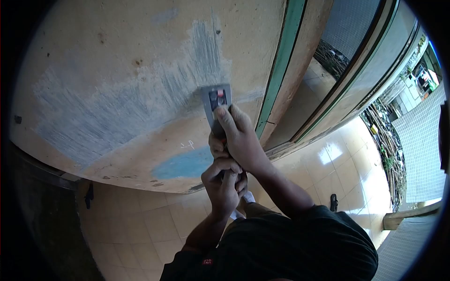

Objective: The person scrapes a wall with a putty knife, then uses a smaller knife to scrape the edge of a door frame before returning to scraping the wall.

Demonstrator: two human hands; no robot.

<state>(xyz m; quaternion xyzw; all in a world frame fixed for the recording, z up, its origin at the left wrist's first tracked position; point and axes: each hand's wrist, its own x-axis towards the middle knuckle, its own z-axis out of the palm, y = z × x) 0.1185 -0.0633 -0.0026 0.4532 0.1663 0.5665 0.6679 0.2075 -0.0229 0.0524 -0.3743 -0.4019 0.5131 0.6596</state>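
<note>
Grey scraper (210, 109) apparently touches streaked wall (136, 103) above tiles (150, 220).

Scraper (209, 99) metallic; wall (126, 105) matt, rough; tiles (323, 175) glossy

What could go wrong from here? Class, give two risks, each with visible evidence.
The right hand grips the scraper high, thumb near its broad end, so a slip might scrape knuckles against the wall. The tiled floor looks glossy, so footing could slide if the person's weight shifts.

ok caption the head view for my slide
Right hand holds a scraper to a streaked surface, left hand close below.
</note>
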